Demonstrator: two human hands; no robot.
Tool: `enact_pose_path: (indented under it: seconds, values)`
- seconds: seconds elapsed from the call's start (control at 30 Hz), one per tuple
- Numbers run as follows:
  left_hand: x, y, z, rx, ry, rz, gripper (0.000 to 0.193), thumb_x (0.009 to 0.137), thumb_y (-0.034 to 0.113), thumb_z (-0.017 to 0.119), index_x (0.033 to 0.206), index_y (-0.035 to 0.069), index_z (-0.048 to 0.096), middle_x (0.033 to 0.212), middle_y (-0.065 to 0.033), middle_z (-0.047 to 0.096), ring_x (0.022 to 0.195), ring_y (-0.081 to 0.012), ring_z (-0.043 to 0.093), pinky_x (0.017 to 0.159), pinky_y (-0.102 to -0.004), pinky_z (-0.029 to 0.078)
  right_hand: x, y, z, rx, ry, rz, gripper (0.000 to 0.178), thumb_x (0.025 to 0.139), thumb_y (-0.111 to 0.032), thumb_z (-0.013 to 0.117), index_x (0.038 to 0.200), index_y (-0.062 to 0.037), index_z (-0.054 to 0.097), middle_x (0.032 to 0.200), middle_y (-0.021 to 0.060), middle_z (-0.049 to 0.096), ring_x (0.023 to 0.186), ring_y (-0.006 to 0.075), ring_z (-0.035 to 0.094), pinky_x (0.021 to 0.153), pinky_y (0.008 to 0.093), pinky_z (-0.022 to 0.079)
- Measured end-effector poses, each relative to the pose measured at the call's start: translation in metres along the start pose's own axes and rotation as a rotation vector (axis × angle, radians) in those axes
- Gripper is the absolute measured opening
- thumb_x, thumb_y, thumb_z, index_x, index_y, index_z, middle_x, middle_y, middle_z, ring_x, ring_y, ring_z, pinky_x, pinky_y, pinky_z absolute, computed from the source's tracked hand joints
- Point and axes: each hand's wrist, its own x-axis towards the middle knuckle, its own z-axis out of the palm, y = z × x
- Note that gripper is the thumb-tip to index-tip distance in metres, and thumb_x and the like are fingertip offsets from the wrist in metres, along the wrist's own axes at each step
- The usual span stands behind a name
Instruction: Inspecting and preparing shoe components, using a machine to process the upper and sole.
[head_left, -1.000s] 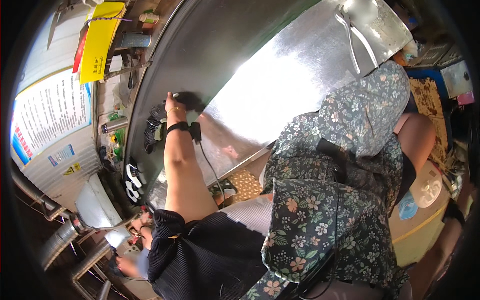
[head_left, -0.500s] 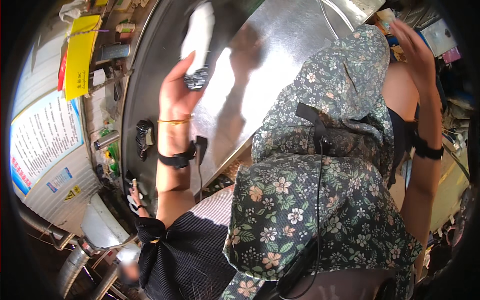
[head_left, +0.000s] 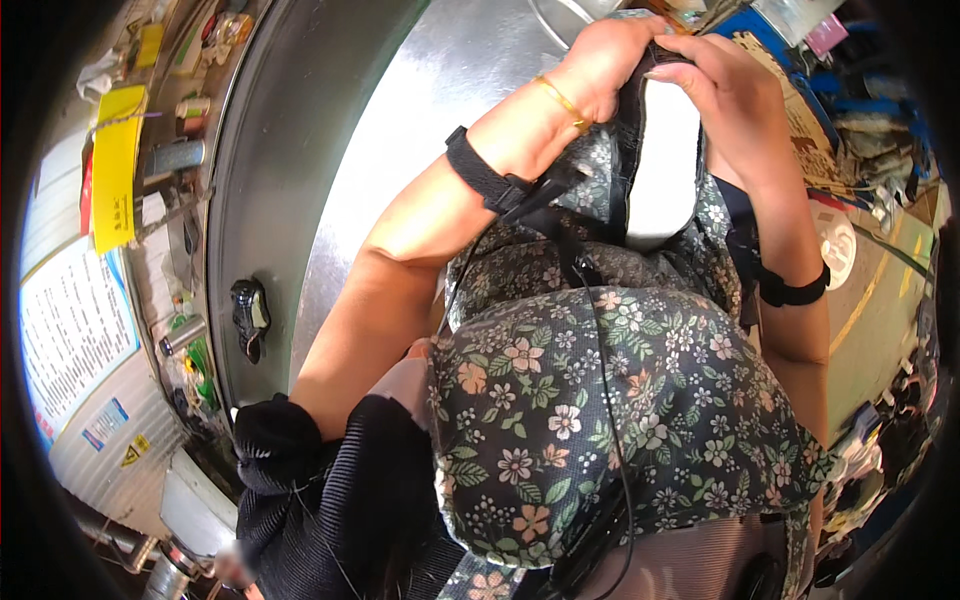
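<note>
A black shoe (head_left: pixel 664 170) with a long white sole lies over my lap, its rounded white end pointing down toward me. My left hand (head_left: pixel 605 68) is closed on its far dark end. From the other side my right hand (head_left: pixel 738 105) grips the same end, its thumb along the top of the white part. The fingertips of both hands nearly meet there, and just what they pinch is partly hidden. Beneath the shoe is the floral apron (head_left: pixel 600 380) that I wear.
On the left, a second black shoe (head_left: pixel 250 318) rests on a dark belt-like strip (head_left: pixel 275 190) beside a shiny metal table (head_left: pixel 400 130). Beyond it stands a cluttered shelf with a yellow sign (head_left: pixel 120 170). A white round object (head_left: pixel 836 248) and blue crates (head_left: pixel 870 100) are at right.
My left hand has swung right from above the metal table, bringing the white-soled shoe over my lap. My right hand, open and raised before, has come in and closed on it.
</note>
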Motion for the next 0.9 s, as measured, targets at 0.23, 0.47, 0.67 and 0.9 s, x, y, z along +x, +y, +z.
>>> enact_pose_path:
  seconds: [0.23,0.47,0.67,0.9]
  values:
    - [-0.032,0.003,0.012,-0.037,0.058,-0.035,0.032,0.098,0.024,0.045,0.113,0.000,0.061,0.092,-0.0100,0.067,0.077,-0.0198,0.067,0.067,-0.0301,0.056,0.006,0.010,-0.010,0.327,-0.127,-0.002,0.019,0.082,-0.016,0.068,0.095,-0.0038,0.073,0.097,0.0106,0.071,0.083,0.0226,0.067,0.073,0.0302,0.051]
    - [-0.021,-0.027,-0.028,0.799,0.127,0.675,0.048,0.100,0.040,0.048,0.124,0.001,0.058,0.111,-0.0117,0.065,0.106,-0.0203,0.059,0.093,-0.0321,0.046,-0.058,0.022,0.077,0.843,0.190,0.348,0.036,0.092,-0.022,0.065,0.120,0.0012,0.062,0.103,0.0093,0.068,0.099,0.0130,0.062,0.085,0.0288,0.049]
    - [-0.028,-0.020,-0.033,0.662,-0.007,0.514,0.041,0.091,0.022,0.065,0.126,0.002,0.055,0.104,-0.0065,0.065,0.097,-0.0116,0.060,0.086,-0.0263,0.048,-0.088,0.029,0.064,0.829,-0.049,0.611,0.027,0.098,-0.022,0.059,0.096,0.0032,0.066,0.070,-0.0040,0.057,0.071,0.0050,0.051,0.065,0.0233,0.045]
    - [-0.018,-0.031,-0.047,0.560,0.009,0.341,0.048,0.093,0.024,0.063,0.131,-0.001,0.049,0.110,-0.0068,0.062,0.102,-0.0130,0.056,0.090,-0.0256,0.045,-0.082,0.019,0.080,1.679,-0.129,0.916,0.078,0.093,-0.067,0.039,0.138,-0.0038,0.047,0.129,0.0106,0.057,0.112,0.0179,0.057,0.094,0.0309,0.047]
